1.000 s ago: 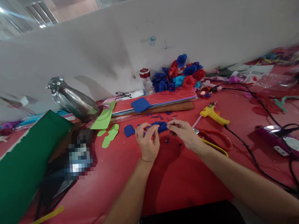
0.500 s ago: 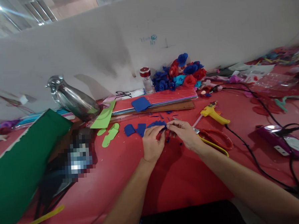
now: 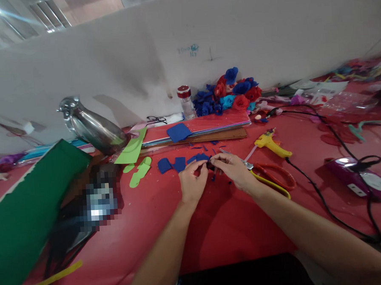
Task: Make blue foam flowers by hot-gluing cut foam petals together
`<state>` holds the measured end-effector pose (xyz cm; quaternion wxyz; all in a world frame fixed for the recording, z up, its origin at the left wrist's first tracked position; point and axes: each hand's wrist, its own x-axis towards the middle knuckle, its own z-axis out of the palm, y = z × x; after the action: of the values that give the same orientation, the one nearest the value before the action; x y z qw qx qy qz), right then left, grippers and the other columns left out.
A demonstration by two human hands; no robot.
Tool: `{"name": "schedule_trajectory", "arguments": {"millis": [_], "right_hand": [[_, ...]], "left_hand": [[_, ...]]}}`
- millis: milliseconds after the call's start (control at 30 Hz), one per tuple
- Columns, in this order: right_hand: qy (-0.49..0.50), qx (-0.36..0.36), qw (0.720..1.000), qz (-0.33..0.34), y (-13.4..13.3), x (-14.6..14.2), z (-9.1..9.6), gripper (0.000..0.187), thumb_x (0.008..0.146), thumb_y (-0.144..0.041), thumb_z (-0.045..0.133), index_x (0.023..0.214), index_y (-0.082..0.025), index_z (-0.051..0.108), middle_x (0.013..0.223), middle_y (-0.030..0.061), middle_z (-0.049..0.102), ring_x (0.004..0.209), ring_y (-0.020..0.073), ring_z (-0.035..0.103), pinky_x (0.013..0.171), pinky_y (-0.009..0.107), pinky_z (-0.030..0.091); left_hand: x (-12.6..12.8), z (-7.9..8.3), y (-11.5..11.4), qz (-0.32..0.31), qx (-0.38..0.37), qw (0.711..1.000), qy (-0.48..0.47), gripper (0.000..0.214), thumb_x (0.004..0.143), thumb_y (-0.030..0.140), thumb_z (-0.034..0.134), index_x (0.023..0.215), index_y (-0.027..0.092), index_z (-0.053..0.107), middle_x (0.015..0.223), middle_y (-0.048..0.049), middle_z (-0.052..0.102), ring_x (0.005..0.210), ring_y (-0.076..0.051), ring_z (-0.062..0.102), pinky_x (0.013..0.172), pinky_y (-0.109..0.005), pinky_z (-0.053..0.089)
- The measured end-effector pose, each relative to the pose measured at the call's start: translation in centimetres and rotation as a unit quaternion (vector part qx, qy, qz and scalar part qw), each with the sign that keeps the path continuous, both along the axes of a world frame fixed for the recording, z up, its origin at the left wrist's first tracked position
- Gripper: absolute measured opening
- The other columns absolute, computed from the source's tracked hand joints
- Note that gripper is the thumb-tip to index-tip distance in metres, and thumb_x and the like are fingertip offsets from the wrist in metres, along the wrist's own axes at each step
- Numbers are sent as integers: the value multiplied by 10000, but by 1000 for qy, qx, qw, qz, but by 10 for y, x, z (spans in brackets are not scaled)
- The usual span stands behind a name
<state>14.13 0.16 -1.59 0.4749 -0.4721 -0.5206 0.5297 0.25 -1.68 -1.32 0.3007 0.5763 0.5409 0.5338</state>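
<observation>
Over the red table, my left hand and my right hand meet with fingertips pinched on a small dark blue piece, mostly hidden by the fingers. Just behind them lie blue cut pieces, some squarish and some with a rounded end, plus thin blue scraps. Scissors with red and yellow handles rest beside my right hand, blades partly hidden by it. Light green rounded cutouts are to the left of my left hand.
Behind stand stacked sheets, a lidded jar and red and blue paper flowers. A metal jug and a green sheet are left. Rightward are a yellow glue gun, its cord and a purple power box.
The left fingers have shifted slightly and closed nearer to the right ones; the held piece looks smaller and darker between the fingertips. Things on the table have stayed put.
</observation>
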Motion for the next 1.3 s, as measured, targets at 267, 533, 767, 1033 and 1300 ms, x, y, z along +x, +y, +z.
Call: {"name": "schedule_trajectory", "arguments": {"millis": [267,533,767,1033,1300], "right_hand": [[-69,75,995,-19,-1,-1,-1,195,648,-318,668,802,-198,661,808,24,704,667,138,611,651,281,487],[-100,122,986,-43,-4,-3,-3,146,695,-288,606,798,-196,654,782,19,685,626,130,586,609,271,462],[-123,146,981,-46,-6,-3,-3,155,727,-269,587,824,-187,677,774,27,689,621,133,589,609,271,467],[-158,182,969,-59,-6,-3,-5,162,741,-237,596,852,-198,709,790,34,696,618,129,577,583,257,469],[-159,183,969,-53,-7,-3,-1,166,727,-214,596,841,-198,715,803,36,705,607,129,583,573,258,469]], "left_hand": [[1,-1,6,-11,-113,972,-207,163,671,251,691,813,182,736,792,-29,735,756,-155,654,774,-295,511],[1,-2,7,-38,-129,961,-244,177,622,190,696,799,181,699,787,-20,713,783,-138,643,807,-283,488],[2,-2,7,-28,-106,965,-240,171,621,186,696,790,183,670,773,-2,685,759,-121,617,783,-263,475],[2,1,5,-36,-128,963,-235,169,627,205,676,793,170,678,720,2,687,702,-118,615,752,-260,476],[2,1,6,-35,-130,964,-231,195,617,201,681,810,174,672,727,-6,688,720,-129,632,766,-272,481]]}}
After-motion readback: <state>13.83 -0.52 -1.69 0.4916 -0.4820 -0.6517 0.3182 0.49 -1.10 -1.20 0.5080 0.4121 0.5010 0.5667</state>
